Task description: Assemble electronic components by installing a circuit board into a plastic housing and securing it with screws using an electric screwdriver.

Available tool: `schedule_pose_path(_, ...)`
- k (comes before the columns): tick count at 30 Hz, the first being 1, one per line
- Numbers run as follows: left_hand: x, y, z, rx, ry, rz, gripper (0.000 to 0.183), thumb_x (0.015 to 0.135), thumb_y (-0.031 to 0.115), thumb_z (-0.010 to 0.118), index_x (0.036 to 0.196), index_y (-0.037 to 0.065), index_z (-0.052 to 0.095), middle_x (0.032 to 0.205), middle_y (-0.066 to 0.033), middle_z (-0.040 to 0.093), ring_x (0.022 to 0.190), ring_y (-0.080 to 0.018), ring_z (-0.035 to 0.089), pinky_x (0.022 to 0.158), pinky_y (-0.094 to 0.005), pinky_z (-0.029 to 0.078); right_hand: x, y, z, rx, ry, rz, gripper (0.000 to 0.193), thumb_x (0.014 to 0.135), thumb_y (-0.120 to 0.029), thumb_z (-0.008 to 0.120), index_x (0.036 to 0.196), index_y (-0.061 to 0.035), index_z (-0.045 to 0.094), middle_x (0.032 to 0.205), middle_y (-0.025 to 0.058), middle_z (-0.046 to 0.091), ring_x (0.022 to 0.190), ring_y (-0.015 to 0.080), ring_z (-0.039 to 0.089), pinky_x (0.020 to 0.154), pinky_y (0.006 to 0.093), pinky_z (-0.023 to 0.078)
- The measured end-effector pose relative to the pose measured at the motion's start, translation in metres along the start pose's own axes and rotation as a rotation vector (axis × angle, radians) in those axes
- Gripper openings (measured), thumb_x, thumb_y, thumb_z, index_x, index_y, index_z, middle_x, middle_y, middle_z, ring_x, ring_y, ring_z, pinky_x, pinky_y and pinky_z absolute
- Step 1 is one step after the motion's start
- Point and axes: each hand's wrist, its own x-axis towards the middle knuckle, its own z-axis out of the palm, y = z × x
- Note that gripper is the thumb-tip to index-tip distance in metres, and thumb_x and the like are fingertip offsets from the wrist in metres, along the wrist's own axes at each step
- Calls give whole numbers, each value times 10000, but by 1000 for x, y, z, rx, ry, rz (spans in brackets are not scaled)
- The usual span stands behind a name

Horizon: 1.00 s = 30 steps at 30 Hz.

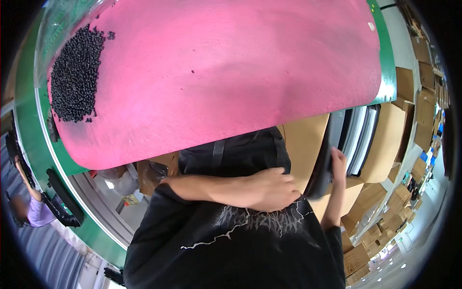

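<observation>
My right hand point(339, 163) is closed on the edge of a dark, flat, rounded-corner panel point(321, 166), which stands tilted at the side of an open carton to my right. Across my body lies my left forearm, bringing my left hand point(273, 189) in front of my black shirt. Its fingers are curled in, and whatever they may hold is hidden. More dark and whitish panels point(362, 139) stand on edge in a row inside the carton point(385, 144).
A pink mat point(231, 82) covers the green-topped table ahead. Small black parts point(77, 74) lie heaped at its left, beside clear plastic film point(55, 36). A long black part point(65, 197) rests farther left, near another person in purple point(41, 212). Cardboard boxes point(370, 204) crowd the right.
</observation>
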Motion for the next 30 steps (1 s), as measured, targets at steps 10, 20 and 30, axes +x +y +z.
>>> schedule_pose_path(10, 31, -15, -3, -256, 325, 333, 1100, 605, 289, 871, 1490, -27, 300, 1444, -277, 355, 1336, -435, 392, 1029, -516, 409, -159, -161, -95, 831, 418, -302, 438, 999, -323, 585, 1275, 17, 587, 1180, 112, 683, 1083, 202, 644, 944, 356, 525)
schedule_pose_path(20, -119, 24, -151, -693, 1118, -143, 576, 890, -99, 495, 1428, 17, 325, 1345, -148, 500, 1307, -235, 452, 1115, -385, 336, -183, -347, 11, -896, 89, -1234, 1002, 524, -216, 886, 1419, -41, 471, 1536, 219, 363, 1408, 402, 364, 1154, 509, 250)
schedule_pose_path(30, -215, 64, -225, 764, 865, -799, 468, 813, 125, 722, 1223, 2, 532, 1128, -174, 504, 1070, -357, 533, 933, -413, 463, -139, -425, 126, -1108, -263, -1655, 823, 621, -318, 846, 1345, -60, 553, 1439, 178, 486, 1317, 352, 489, 1014, 438, 483)
